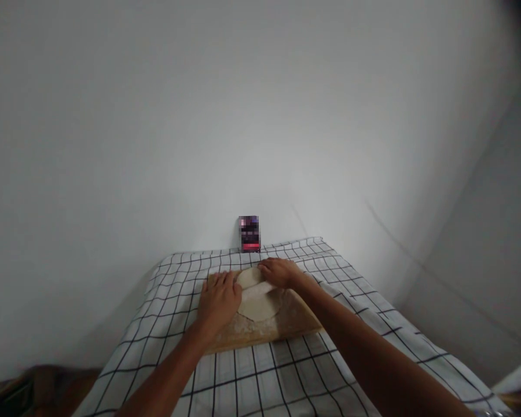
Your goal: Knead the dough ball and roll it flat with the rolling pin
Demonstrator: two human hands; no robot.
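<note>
A flat round sheet of dough [259,308] lies on a floured wooden board [301,317]. Across it runs a pale rolling pin [257,289], dusted with flour, and dough shows on both its near and far sides. My left hand [220,296] lies over the pin's left end, fingers pointing forward. Over the right end is my right hand [280,272], its fingers bent round the pin. Both ends of the pin are hidden under my hands.
The board rests on a table covered by a white cloth [243,376] with dark grid lines. A small dark box-like item [250,234], blurred out, stands at the far edge against the white wall [260,127]. Dark brownish things [39,391] lie low at the left.
</note>
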